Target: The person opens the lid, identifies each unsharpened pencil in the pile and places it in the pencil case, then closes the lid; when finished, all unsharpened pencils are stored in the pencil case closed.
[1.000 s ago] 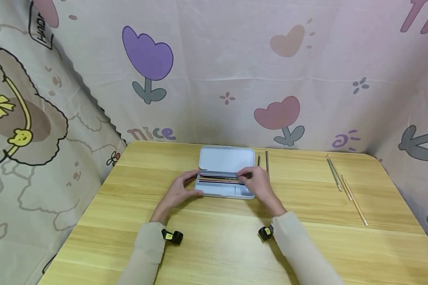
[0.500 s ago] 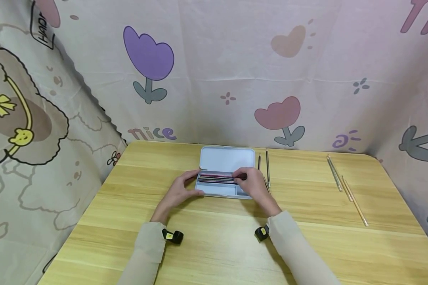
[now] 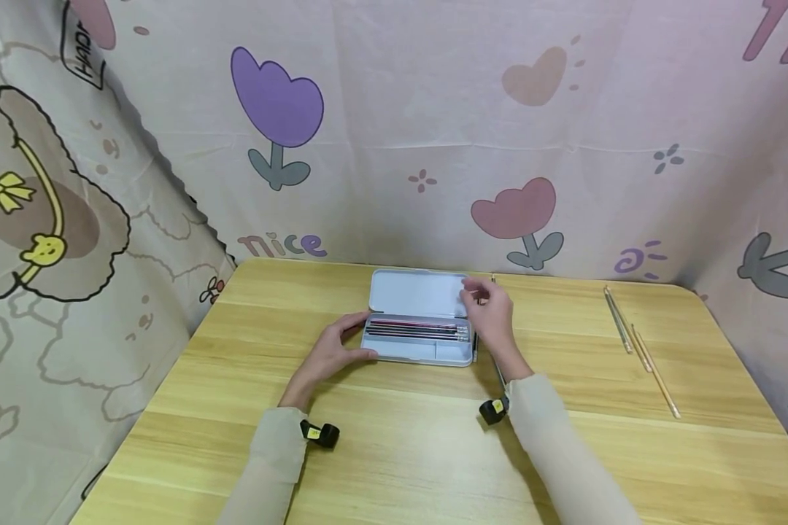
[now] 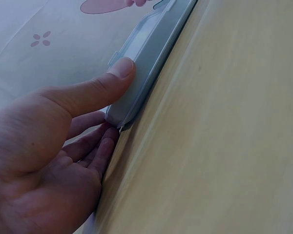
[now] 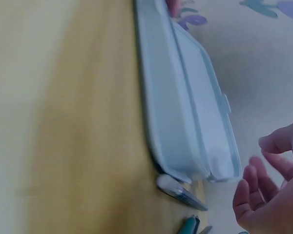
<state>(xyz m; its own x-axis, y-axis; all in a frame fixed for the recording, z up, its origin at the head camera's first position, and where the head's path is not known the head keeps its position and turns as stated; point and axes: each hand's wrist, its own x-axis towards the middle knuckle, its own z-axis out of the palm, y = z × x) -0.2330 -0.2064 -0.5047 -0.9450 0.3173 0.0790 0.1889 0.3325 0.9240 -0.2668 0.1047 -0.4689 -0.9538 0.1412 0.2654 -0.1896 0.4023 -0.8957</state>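
A pale blue pencil case (image 3: 403, 350) lies with its lid (image 3: 416, 292) folded back. Several pencils (image 3: 414, 330) lie side by side in its rear compartment, their eraser ends to the right. My left hand (image 3: 331, 348) grips the case's left end; in the left wrist view the thumb (image 4: 121, 68) presses its front wall and the fingers curl behind the corner. Above the lid's right corner, my right hand (image 3: 491, 315) is raised with loosely bent fingers and nothing between them. Right beside the case's right end lies a pencil (image 5: 178, 191), with a teal-ended pencil (image 5: 189, 225) close by.
Farther right on the wooden table (image 3: 394, 452) lie several more pencils (image 3: 657, 372), some crossing. A patterned cloth (image 3: 394, 95) hangs along the table's back edge. A small black camera (image 3: 319, 435) sits on the left wrist, another camera (image 3: 494, 411) on the right.
My right hand has let go of the pencils in the case and lifted up and right, toward the lid's corner. The pencils now show whole in the compartment. The left hand stays put.
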